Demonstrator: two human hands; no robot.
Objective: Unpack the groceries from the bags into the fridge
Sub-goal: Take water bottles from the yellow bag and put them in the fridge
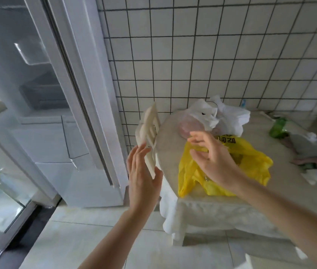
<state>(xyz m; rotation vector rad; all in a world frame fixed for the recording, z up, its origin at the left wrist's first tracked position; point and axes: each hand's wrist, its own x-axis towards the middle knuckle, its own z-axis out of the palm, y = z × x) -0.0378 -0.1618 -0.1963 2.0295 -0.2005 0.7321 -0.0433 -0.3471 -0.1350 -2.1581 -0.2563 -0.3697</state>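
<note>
White-tiled wall behind cloth-covered table, frame centre. Yellow bag with unreadable black print beside white bag. Open fridge upper left. Left hand, right hand: fingers spread, gripping nothing.

I see a low white table draped in a white cloth, standing on the pale tiled floor beside the tiled wall. Directly on it lie a crumpled yellow plastic bag with dark print near the front, a white plastic bag behind it, touching it, and a pale round board at the left edge.
</note>
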